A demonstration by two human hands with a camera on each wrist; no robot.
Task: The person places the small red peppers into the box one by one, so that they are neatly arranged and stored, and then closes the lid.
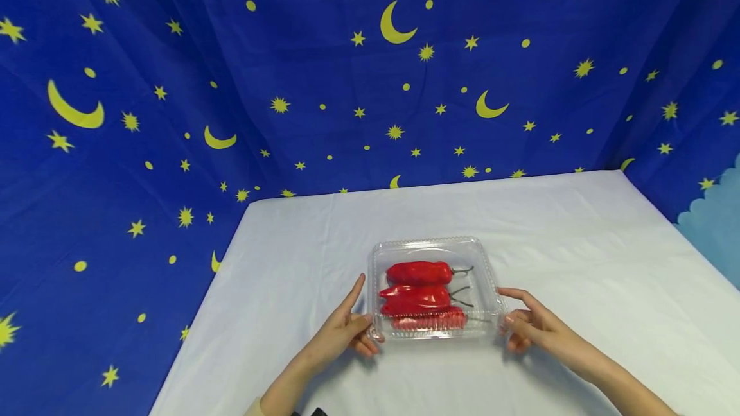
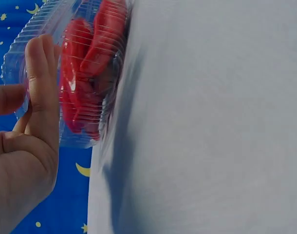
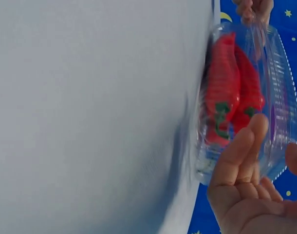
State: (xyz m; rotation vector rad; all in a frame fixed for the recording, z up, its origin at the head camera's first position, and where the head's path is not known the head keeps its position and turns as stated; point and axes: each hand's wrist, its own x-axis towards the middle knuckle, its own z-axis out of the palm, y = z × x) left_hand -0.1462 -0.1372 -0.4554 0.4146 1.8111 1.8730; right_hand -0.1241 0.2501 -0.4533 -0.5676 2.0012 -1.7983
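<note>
A clear plastic clamshell box point(image 1: 428, 252) sits on the white-covered table with several long red peppers point(image 1: 419, 273) inside. Their thin stems point right. My left hand point(image 1: 341, 332) holds the box's front left corner, thumb at the rim and index finger stretched along the side. At the front right corner, my right hand point(image 1: 537, 326) pinches the rim between thumb and fingers, its index finger reaching along the side. Both wrist views show ribbed walls, with the red peppers point(image 2: 83, 80) visible through them. In the right wrist view, green caps show on the peppers point(image 3: 224, 78).
A white cloth point(image 1: 312, 242) covers the table. Behind it and on the left hangs a blue curtain point(image 1: 324, 69) with yellow moons and stars. A light blue scalloped patch point(image 1: 713, 223) shows on the curtain at the right.
</note>
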